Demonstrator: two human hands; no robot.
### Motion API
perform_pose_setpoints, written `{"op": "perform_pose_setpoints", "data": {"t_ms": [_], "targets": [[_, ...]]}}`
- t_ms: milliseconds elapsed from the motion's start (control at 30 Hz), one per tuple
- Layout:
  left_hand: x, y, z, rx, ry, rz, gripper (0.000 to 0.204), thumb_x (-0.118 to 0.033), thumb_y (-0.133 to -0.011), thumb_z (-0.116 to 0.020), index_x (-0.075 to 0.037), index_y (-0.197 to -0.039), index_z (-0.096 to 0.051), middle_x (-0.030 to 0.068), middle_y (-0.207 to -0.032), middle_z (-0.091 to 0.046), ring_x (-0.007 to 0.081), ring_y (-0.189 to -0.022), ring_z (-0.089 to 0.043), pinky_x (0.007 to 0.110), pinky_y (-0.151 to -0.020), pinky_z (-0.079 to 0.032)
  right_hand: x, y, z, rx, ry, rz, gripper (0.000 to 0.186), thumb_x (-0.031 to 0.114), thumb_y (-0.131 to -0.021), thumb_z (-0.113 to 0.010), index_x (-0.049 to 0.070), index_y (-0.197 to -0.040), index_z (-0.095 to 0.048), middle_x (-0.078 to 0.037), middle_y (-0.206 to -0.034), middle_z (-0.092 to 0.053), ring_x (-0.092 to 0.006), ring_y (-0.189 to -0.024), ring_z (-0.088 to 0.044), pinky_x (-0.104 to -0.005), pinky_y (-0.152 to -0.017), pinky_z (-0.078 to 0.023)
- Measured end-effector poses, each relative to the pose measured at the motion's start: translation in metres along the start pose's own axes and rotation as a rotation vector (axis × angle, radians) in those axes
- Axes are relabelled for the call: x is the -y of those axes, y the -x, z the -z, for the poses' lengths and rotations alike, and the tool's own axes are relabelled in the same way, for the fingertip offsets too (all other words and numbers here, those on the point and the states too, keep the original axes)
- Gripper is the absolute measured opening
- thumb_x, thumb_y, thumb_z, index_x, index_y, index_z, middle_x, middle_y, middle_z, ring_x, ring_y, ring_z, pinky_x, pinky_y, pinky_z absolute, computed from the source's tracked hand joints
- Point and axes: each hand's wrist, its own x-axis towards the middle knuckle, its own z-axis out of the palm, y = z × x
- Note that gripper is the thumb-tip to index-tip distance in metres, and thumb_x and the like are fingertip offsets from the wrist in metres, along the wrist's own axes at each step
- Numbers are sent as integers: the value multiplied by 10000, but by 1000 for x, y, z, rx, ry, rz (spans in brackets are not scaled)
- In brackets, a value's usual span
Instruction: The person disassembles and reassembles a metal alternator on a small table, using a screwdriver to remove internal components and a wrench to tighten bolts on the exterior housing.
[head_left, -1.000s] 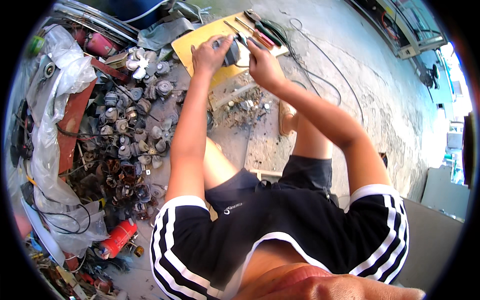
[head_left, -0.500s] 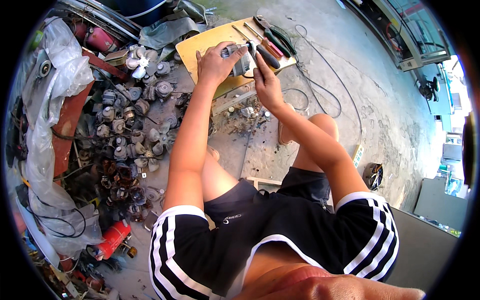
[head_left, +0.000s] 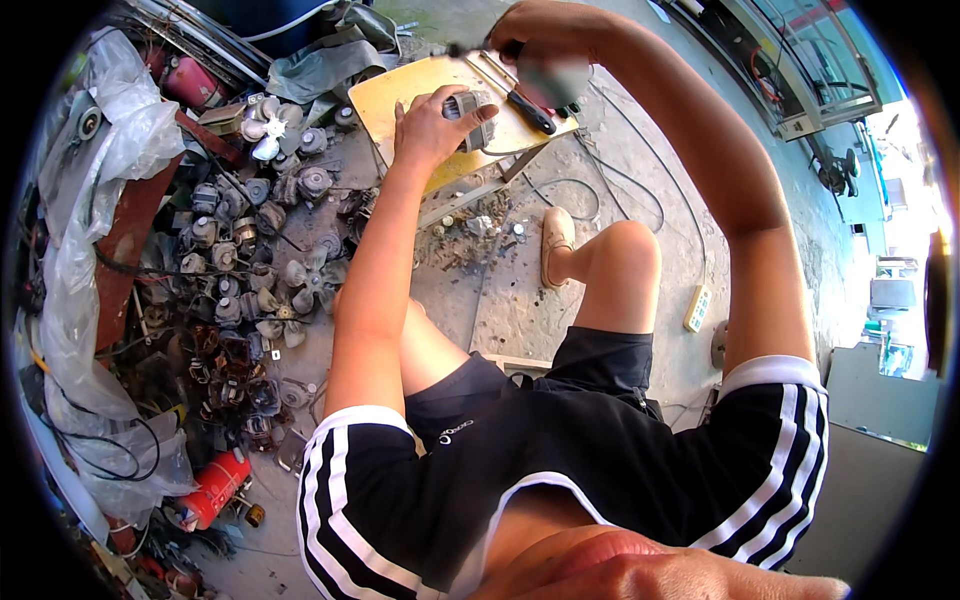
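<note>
My left hand [head_left: 428, 132] grips a grey motor [head_left: 470, 122] on a small yellow board table [head_left: 385, 100], fingers curled round its body. My right hand [head_left: 530, 30] is raised above the table's far edge, fingers closed on a dark tool that motion blur hides; I cannot make out what it is. A black-handled tool [head_left: 532, 114] lies on the board beside the motor. Screwdrivers [head_left: 486, 72] lie behind it, partly hidden by the blur.
A heap of old motors and fan parts [head_left: 240, 260] covers the floor at left, beside plastic sheeting [head_left: 95, 190] and a red canister [head_left: 215, 490]. A power strip [head_left: 697, 308] and loose cables [head_left: 640, 190] lie at right. A metal-framed unit [head_left: 750, 70] stands top right.
My right hand has left the motor and the black-handled tool and risen up and back over the table's far edge with something blurred in it. My left hand stays on the motor.
</note>
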Motion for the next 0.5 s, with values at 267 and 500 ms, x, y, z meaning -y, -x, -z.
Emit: {"op": "perform_pose_setpoints", "data": {"t_ms": [267, 500], "targets": [[-2, 0, 4, -7, 43, 2, 818, -840, -721, -516, -213, -1237, -615, 203, -1155, -632, 343, -1171, -558, 540, -1128, -231, -22, 50, -36, -58, -192, -549, 168, 145, -868, -467, 55, -882, -608, 11, -579, -457, -102, -460, -362, -296, -405, -259], [-2, -1, 1, -18, 46, 19, 804, -828, -721, -536, -215, -1236, -616, 198, -1131, -630, 344, -1150, -562, 527, -1127, -241, -5, 62, -46, -52, -385, -571, 360, 137, -902, -446, 50, -1183, -653, 47, -654, -452, -58, -518, -338, -246, -444, -275]]}}
